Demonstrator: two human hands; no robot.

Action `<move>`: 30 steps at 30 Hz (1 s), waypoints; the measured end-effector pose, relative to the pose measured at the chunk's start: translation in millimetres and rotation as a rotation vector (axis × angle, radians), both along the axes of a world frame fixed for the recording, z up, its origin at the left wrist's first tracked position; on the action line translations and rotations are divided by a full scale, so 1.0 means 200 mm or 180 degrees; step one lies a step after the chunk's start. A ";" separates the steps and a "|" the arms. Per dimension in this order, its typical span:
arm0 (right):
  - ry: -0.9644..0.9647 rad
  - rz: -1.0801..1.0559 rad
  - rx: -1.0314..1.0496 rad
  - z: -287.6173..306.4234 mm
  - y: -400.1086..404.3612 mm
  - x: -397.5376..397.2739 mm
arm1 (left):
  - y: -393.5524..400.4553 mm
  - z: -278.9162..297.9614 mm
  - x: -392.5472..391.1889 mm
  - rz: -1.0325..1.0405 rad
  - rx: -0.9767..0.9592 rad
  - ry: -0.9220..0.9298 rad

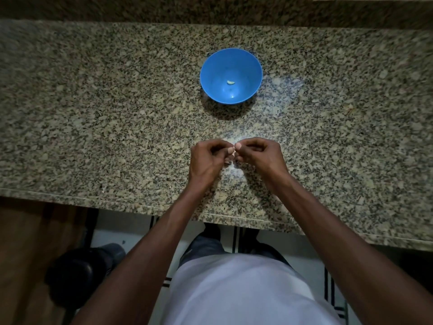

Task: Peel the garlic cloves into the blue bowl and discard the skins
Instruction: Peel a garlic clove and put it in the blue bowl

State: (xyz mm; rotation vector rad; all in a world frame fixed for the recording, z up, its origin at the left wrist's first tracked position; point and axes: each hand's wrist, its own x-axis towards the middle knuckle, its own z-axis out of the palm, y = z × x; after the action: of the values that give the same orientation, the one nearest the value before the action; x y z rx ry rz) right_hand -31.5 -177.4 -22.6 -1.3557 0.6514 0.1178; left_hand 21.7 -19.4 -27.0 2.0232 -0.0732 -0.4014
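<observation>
Nearer to us than the blue bowl (230, 76), over the speckled granite counter (93, 113), we are holding both hands together, knuckles up and fingers curled tight. Our left hand (208, 160) and right hand (260, 156) are meeting at the thumb tips, and between them we are pinching something small and pale, most likely a garlic clove (234, 150), though our fingers are hiding nearly all of it. We cannot tell which hand is carrying more of the hold. Inside the bowl one peeled clove (230, 82) is lying near the middle of the floor, with a tiny pale speck closer to the bowl's near wall. Below the counter's front edge, our white shirt (234, 289) is filling the lower view.
</observation>
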 end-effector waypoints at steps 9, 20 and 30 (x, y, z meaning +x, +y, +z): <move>0.0016 -0.0193 0.0357 -0.01 0.04 0.01 | 0.01 0.03 0.01 0.0266 -0.0587 0.0560; 0.0587 -0.1024 0.1973 0.03 0.12 0.07 | -0.02 0.05 -0.04 0.0750 -0.1128 0.0736; -0.0122 0.0983 -0.1197 0.05 0.03 0.06 | 0.01 0.04 -0.09 0.1260 -0.1730 0.1281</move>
State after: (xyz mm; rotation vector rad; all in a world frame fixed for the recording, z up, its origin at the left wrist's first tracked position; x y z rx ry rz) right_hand -20.1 -171.8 -12.0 -1.8135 0.4397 0.2248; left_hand 3.9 -17.4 -19.2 1.3513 0.4189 -0.4663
